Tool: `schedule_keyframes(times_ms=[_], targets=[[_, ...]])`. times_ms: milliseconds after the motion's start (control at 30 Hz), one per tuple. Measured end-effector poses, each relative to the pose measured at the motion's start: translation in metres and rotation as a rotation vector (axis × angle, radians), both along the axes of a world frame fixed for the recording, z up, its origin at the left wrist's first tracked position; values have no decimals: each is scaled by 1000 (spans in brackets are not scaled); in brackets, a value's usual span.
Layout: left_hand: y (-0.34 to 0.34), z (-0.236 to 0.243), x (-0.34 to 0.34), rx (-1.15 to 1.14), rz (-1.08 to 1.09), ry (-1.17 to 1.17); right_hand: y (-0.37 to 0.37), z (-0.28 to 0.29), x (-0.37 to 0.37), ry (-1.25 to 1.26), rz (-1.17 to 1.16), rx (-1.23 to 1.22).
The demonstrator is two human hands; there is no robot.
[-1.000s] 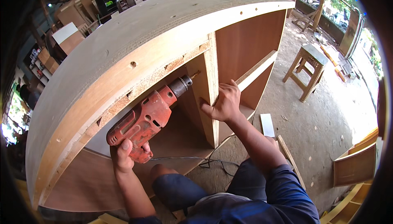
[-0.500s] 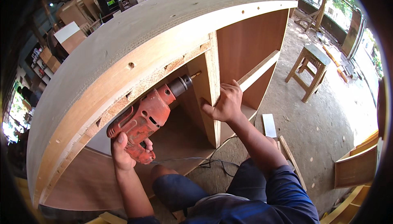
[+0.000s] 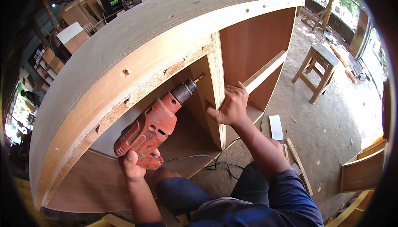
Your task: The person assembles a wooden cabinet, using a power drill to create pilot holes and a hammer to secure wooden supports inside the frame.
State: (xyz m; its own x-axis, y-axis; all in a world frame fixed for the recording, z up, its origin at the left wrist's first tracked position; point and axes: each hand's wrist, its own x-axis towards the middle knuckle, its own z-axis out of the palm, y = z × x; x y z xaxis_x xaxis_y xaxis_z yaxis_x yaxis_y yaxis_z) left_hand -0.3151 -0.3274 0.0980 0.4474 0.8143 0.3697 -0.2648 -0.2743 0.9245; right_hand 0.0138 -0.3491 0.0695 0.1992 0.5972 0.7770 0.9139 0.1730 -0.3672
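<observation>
A worn red power drill (image 3: 155, 121) is in my left hand (image 3: 134, 167), with the fingers wrapped round its handle. The drill's dark chuck (image 3: 183, 91) angles up and to the right. Its bit (image 3: 200, 77) meets the inner face of the upright divider (image 3: 216, 90), near the top; how deep it sits I cannot tell. My right hand (image 3: 233, 104) grips the divider's front edge lower down, thumb on the drill side and fingers on the other. Both belong to a large wooden cabinet (image 3: 166, 40) with a curved pale top.
A power cord (image 3: 199, 156) runs from the drill along the cabinet's base. To the right stands a stool (image 3: 317, 69) on the concrete floor. A white board piece (image 3: 275, 127) and wood strips (image 3: 298, 167) lie near my right knee. A wooden drawer-like box (image 3: 365, 167) is at far right.
The drill's rear end has swung slightly right and down with my left hand, and its chuck has turned. My right hand keeps its grip on the divider. The view has shifted a little.
</observation>
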Motion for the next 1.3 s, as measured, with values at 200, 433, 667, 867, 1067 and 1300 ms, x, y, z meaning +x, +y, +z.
schedule_keyframes(times_ms=[200, 433, 667, 867, 1067, 1300], targets=[[-7, -38, 20, -149, -80, -163, 0, 2, 1, -30, -24, -10], [-17, -21, 18, -100, -136, -229, 3, 4, 3, -109, 7, 151], [-9, 27, -1, -159, 2, 77, 4, 4, 2, -119, 14, 152], [-11, 59, 4, -78, 46, 170, 3, 3, 5, -126, 4, 161], [-8, 63, -2, -71, 16, 209, 3, 5, 5, -103, 10, 159], [-14, 71, 2, 23, 43, 197, 4, 3, 5, -71, 25, 123]])
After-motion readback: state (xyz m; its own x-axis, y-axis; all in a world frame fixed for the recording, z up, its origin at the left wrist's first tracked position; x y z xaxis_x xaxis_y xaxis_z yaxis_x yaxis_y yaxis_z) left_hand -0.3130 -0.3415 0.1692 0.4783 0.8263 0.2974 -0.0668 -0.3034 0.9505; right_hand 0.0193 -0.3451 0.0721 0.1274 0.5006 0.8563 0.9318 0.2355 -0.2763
